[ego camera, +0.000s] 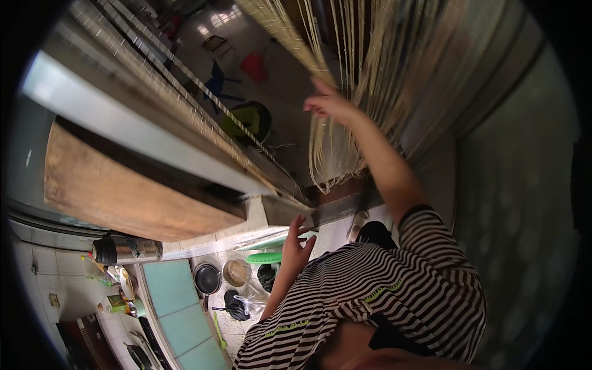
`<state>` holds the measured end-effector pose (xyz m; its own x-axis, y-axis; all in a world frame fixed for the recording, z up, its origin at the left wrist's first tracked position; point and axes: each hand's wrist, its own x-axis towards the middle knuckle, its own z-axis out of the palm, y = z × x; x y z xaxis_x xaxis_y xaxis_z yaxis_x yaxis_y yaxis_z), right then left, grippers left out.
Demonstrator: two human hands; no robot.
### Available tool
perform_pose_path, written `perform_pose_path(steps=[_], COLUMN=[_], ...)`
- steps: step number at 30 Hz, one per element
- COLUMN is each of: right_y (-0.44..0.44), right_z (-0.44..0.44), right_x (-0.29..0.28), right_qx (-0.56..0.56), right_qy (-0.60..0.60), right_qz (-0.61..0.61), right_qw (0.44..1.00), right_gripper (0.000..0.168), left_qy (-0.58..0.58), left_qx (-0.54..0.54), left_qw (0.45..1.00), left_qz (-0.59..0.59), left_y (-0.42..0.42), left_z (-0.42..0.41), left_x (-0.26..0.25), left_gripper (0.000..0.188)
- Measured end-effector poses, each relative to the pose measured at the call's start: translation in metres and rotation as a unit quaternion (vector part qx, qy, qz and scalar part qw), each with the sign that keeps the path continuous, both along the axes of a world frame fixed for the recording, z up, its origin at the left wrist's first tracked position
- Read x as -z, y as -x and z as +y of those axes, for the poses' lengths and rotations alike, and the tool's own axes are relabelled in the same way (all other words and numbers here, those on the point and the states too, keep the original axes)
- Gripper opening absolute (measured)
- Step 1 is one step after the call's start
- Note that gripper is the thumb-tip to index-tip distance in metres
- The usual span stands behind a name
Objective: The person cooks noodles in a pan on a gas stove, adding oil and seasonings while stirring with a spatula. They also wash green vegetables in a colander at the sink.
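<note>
In a doorway hangs a curtain of pale beaded strands (386, 60). My right hand (330, 102) is raised against it at arm's length, where several strands bunch together beside the fingers. Blur hides whether those fingers grip the strands or only push them aside. Below that hand the strand ends hang in loops over the door sill (344, 196). My left hand (298, 247) is low in front of my body, fingers spread and nothing in it. It is nearest to the door frame's lower corner (280, 210).
Beyond the doorway are a red plastic stool (254, 67), a blue chair (216, 83) and a dark round tub (252, 120). A wooden board (134, 189) leans at left. On the kitchen floor lie a frying pan (207, 278), a pot (236, 272) and a black plastic bag (237, 306).
</note>
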<state>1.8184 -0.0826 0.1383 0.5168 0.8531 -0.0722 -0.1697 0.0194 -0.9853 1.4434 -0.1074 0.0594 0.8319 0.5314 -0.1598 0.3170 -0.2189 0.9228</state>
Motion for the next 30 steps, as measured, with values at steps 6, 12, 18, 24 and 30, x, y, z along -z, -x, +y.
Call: perform_pose_path(steps=[6, 12, 18, 24, 30], right_y=[-0.142, -0.217, -0.267, -0.345, -0.413], right_z=[-0.105, -0.164, -0.168, -0.153, -0.044], right_x=[-0.047, -0.050, -0.077, -0.107, -0.156], right_qx=[0.154, 0.220, 0.201, -0.013, -0.158], right_qy=[-0.094, -0.135, -0.368, -0.635, -0.600], right_qz=[-0.041, -0.216, -0.100, 0.002, -0.169], right_qw=[0.983, 0.942, 0.902, 0.772, 0.766], right_gripper=[0.081, 0.061, 0.107, 0.127, 0.074], left_qy=[-0.001, 0.020, 0.025, 0.051, 0.085], left_qx=[-0.008, -0.015, -0.015, -0.041, -0.198], left_qw=[1.000, 0.998, 0.998, 0.997, 0.976], left_qz=[0.002, 0.065, 0.051, 0.033, 0.017], left_y=[-0.107, -0.179, -0.262, -0.331, -0.362], left_z=[0.002, 0.025, 0.074, 0.152, 0.244], left_x=[-0.024, -0.029, -0.026, -0.025, -0.037], left_gripper=[0.070, 0.070, 0.065, 0.066, 0.069])
